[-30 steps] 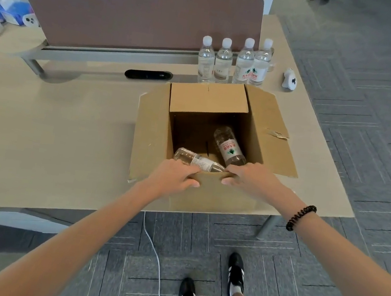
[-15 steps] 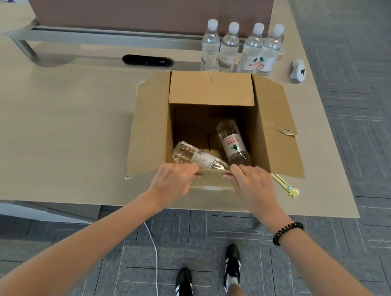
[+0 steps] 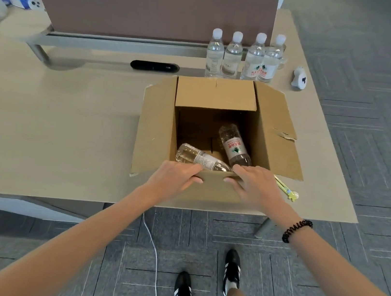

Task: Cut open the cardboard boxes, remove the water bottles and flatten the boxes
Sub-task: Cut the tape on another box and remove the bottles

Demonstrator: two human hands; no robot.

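An open cardboard box (image 3: 154, 129) stands on the desk near its front edge, flaps spread out. Two water bottles lie inside: one (image 3: 199, 159) on its side along the near wall, another (image 3: 234, 146) slanting toward the right wall. My left hand (image 3: 175, 176) and my right hand (image 3: 254, 186) both grip the near flap (image 3: 212, 179), fingers curled over its top edge. Several upright water bottles (image 3: 243, 56) stand in a row behind the box.
A yellow-green cutter (image 3: 284, 189) lies on the desk (image 3: 53, 126) right of my right hand. A brown divider screen (image 3: 147, 6), a black device (image 3: 154, 66) and a small white object (image 3: 299, 78) sit farther back. Another person is behind the screen. A white cable crosses the floor.
Both hands have stayed on the near flap, which is now bent lower toward me. The cutter came into view beside my right hand. The camera view shifted slightly.
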